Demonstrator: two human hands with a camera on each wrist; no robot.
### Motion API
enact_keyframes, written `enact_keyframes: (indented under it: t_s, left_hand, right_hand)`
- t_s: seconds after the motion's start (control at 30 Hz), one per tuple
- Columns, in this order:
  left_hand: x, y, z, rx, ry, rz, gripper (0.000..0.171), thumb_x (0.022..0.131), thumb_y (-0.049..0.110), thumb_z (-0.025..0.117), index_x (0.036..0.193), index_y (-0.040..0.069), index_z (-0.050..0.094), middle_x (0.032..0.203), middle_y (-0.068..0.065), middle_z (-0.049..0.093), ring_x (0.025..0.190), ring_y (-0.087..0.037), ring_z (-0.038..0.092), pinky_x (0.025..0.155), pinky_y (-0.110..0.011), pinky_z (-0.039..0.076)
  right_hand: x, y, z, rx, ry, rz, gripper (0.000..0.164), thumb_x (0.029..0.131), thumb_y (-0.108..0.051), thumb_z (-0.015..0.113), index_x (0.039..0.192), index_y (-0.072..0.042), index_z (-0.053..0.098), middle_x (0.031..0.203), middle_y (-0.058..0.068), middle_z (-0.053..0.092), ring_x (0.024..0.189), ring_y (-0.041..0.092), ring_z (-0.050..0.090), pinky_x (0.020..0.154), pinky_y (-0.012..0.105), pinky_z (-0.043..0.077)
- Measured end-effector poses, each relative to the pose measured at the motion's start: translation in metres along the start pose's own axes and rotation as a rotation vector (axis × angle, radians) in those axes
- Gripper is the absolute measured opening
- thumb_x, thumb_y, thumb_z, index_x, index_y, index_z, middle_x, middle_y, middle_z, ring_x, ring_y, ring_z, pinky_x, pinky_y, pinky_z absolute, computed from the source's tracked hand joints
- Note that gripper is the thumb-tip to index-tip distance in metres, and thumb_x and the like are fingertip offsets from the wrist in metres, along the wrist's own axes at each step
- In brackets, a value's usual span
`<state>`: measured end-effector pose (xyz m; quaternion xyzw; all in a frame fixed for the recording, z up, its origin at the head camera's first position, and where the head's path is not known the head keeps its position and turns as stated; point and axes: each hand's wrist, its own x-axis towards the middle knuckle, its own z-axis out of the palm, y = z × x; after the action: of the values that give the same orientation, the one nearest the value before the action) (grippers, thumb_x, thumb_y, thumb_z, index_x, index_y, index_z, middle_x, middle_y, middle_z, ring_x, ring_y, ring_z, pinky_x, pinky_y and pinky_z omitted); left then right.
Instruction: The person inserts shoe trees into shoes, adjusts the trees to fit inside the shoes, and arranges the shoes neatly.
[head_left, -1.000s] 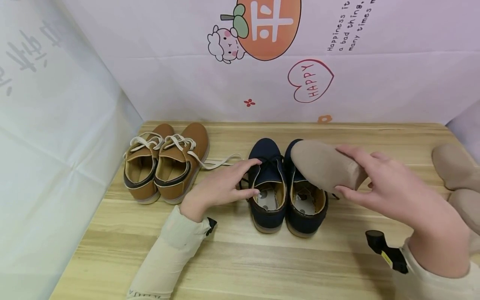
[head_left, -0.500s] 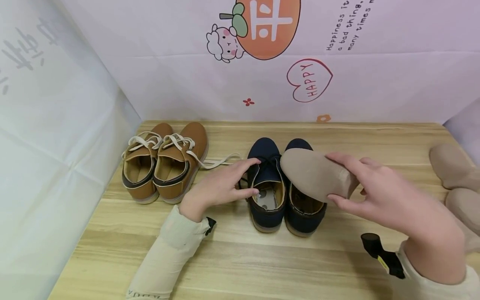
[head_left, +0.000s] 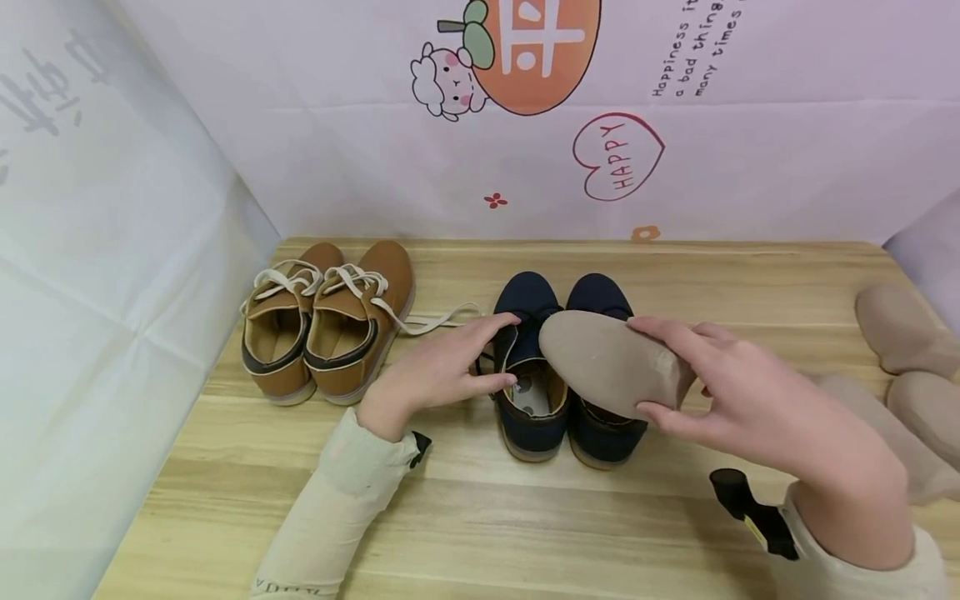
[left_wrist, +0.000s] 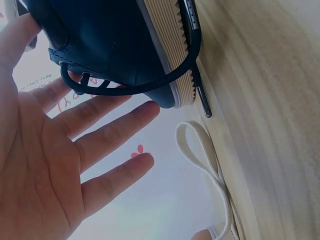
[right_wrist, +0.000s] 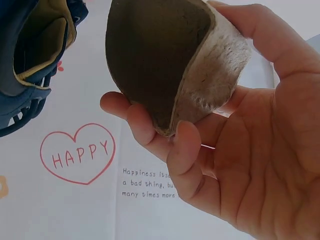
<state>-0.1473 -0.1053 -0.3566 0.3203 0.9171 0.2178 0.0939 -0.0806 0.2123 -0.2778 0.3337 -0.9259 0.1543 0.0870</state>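
My right hand (head_left: pixel 757 400) grips a beige moulded shoe shaper (head_left: pixel 611 362) by its blunt end, fingers and thumb on opposite edges. The right wrist view shows the shaper's hollow underside (right_wrist: pixel 155 55). It is held over the right navy shoe (head_left: pixel 597 293), covering most of its opening, its rounded tip overlapping the left navy shoe (head_left: pixel 527 296). Beside that left shoe is my left hand (head_left: pixel 438 367), fingertips at its laced side and thumb at the opening's edge. In the left wrist view these fingers (left_wrist: pixel 112 137) spread loosely beside the shoe's dark lace (left_wrist: pixel 125 91).
A brown pair of shoes (head_left: pixel 390 271) with white laces (head_left: pixel 442 321) stands at the left on the wooden tabletop (head_left: pixel 465 525). Several more beige shapers (head_left: pixel 900 329) lie at the right edge. A printed white backdrop (head_left: pixel 360 175) rises behind.
My right hand has moved left and slightly toward me with the shaper, from the right side of the navy pair to over its middle. My left hand stays by the left navy shoe.
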Motion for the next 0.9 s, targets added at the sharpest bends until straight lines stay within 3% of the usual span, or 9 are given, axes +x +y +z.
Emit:
enact_keyframes:
  t_s: [0.2,0.5,0.9]
  left_hand:
    - [0.0,0.0,-0.001,-0.002,-0.003,0.0,0.075,0.094,0.052,0.062,0.155,0.025,0.03,0.154,0.0,0.043,0.133,-0.019,0.053,0.11,-0.038,0.044]
    - [0.001,-0.001,-0.001,0.001,-0.002,0.001,0.075,0.093,0.054,0.062,0.155,0.026,0.03,0.154,0.001,0.045,0.135,-0.018,0.052,0.111,-0.037,0.043]
    - [0.0,-0.001,-0.002,0.0,-0.008,0.003,0.074,0.094,0.054,0.06,0.155,0.026,0.029,0.153,-0.001,0.045,0.133,-0.021,0.053,0.109,-0.039,0.044]
  right_hand:
    - [0.002,-0.004,0.001,0.007,-0.001,-0.042,0.078,0.072,-0.028,0.086,0.141,-0.016,0.051,0.068,-0.029,0.045,0.079,0.001,0.048,0.069,0.028,0.048]
    - [0.004,-0.01,0.006,0.055,-0.029,-0.078,0.073,0.075,-0.027,0.084,0.139,-0.014,0.051,0.068,-0.033,0.043,0.075,-0.005,0.044,0.068,0.022,0.044]
    - [0.004,-0.021,0.005,0.088,-0.079,-0.033,0.067,0.079,-0.03,0.082,0.136,-0.017,0.052,0.075,-0.017,0.046,0.065,-0.007,0.041,0.059,0.017,0.042]
